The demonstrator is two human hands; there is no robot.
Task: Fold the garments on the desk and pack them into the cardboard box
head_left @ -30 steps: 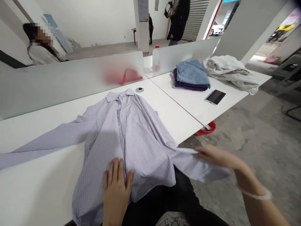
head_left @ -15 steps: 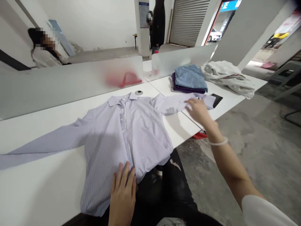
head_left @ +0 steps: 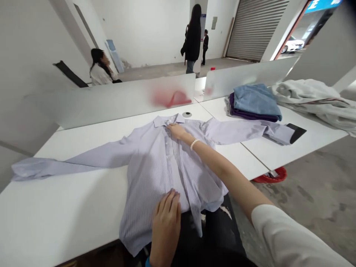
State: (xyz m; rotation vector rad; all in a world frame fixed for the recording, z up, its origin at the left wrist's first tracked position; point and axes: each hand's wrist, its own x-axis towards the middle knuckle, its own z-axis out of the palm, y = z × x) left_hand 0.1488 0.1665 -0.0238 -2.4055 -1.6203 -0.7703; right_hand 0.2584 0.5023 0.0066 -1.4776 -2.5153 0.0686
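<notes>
Striped shirt (head_left: pixel 155 163) lies face up on the white surface (head_left: pixel 69 207), buttoned front toward the camera, collar (head_left: pixel 169 119) at the far edge, hem hanging off the near edge over the person's lap. Body's long axis runs near-to-far; both sleeves are spread out sideways, so the sleeve line runs left-right across it.

Left hand (head_left: pixel 166 222): flat, fingers released and together, palm down on the hem area near the placket, pinning cloth, not gripping.

Right hand (head_left: pixel 177 130): reaches far along the placket and sits just below the collar, fingertips on the fabric. Looks like a light press or pinch at the top button; cannot tell which.

So both hands sit on the shirt's centre line, left near, right far. Left sleeve (head_left: pixel 66 163) ends well away from either hand. Right sleeve (head_left: pixel 244 130) crosses the seam onto the neighbouring surface; its cuff touches a dark phone (head_left: pixel 297 132), just in front of a folded stack (head_left: pixel 254 104). The right hand is the nearer one to that sleeve.
</notes>
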